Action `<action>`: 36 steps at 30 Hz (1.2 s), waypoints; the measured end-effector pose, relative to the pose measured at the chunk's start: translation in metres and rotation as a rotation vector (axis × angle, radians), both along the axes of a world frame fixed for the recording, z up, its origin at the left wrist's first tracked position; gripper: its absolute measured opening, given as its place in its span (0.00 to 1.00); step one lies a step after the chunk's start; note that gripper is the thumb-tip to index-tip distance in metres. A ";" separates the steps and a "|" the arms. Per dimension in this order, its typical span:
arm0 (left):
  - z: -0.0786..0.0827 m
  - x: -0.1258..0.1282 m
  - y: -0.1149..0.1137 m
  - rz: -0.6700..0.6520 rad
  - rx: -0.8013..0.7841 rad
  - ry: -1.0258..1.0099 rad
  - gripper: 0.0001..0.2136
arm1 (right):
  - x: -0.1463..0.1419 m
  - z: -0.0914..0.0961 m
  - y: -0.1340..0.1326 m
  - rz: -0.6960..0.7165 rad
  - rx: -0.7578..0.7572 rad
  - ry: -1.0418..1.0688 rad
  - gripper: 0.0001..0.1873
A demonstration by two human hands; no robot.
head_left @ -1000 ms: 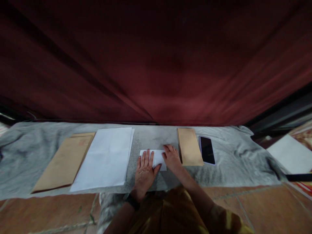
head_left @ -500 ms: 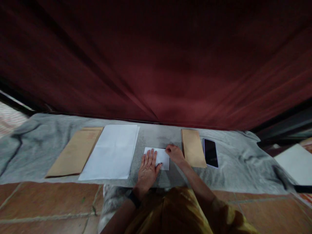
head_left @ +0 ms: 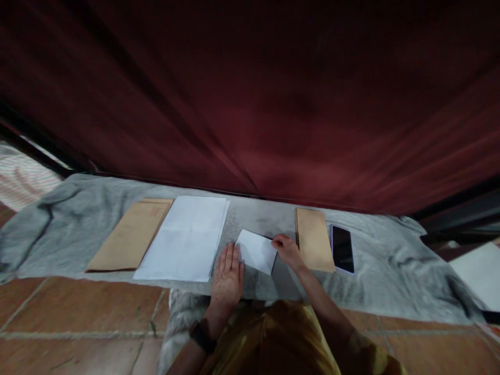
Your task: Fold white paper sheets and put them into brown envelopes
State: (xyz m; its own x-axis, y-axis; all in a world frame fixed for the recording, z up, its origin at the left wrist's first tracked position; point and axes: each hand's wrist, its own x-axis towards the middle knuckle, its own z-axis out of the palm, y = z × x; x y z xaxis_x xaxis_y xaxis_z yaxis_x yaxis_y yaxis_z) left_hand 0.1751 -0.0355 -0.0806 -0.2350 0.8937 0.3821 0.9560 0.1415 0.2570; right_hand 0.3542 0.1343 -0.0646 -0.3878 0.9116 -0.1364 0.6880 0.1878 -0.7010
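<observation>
A small white folded sheet of paper lies tilted in front of me. My right hand pinches its upper right corner between closed fingers. Flat at the paper's left edge rests my left hand, its fingers stretched out; whether it touches the paper I cannot tell. To the left of that hand are large white sheets, slightly fanned. Just beyond my right hand is a small stack of brown envelopes.
Larger brown envelopes lie left of the white sheets. A phone with a light purple edge is at the right. Grey cloth covers the low surface, and a dark red curtain hangs behind it.
My left hand has slid off the small paper to its left side. The paper has turned clockwise and looks bigger, with my right hand still at its corner.
</observation>
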 end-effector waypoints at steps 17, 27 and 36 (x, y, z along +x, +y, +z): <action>-0.003 0.043 -0.008 -0.455 -0.092 0.109 0.25 | -0.002 0.005 -0.030 -0.046 0.305 0.043 0.16; -0.007 0.016 -0.002 -0.077 -0.127 0.045 0.32 | 0.014 -0.013 -0.119 0.356 0.643 -0.212 0.26; -0.002 0.020 0.000 0.028 -0.115 0.014 0.36 | 0.048 -0.009 -0.126 0.443 0.623 -0.262 0.31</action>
State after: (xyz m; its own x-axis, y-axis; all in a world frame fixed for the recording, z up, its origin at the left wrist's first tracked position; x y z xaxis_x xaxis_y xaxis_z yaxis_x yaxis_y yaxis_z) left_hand 0.1952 -0.0356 -0.0821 -0.2557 0.9250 0.2812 0.9547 0.1957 0.2241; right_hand 0.4023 0.0079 -0.0739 -0.7569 0.6190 0.2095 0.5853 0.7847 -0.2040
